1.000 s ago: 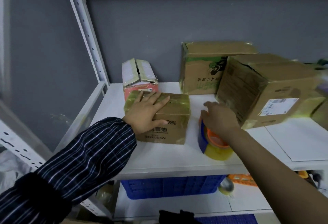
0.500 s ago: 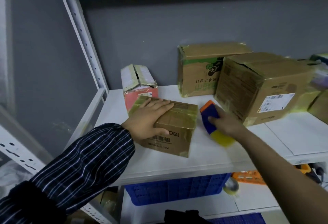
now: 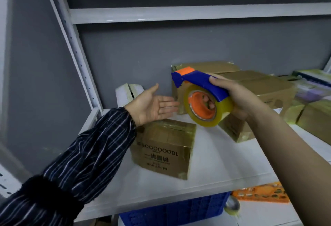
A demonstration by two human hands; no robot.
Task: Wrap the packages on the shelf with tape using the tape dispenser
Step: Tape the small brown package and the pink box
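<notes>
The tape dispenser (image 3: 200, 83), blue with an orange tip, is held in the air above the white shelf (image 3: 223, 165), its yellowish tape roll (image 3: 222, 108) hanging below the handle. The right hand (image 3: 240, 97) grips it, thumb on top of the blue handle and fingers curled through the orange core. The left hand (image 3: 152, 105) hovers just beside the roll, palm up, fingers straight and holding nothing; its arm wears a dark striped sleeve (image 3: 80, 163). Beneath both hands a small tape-covered cardboard box (image 3: 164, 148) sits on the shelf, printing upside down. Larger cartons (image 3: 265, 86) stand behind the right hand, and a white-flapped box (image 3: 125, 91) stands at the back left. A blue crate (image 3: 179, 209) sits on the level below.
</notes>
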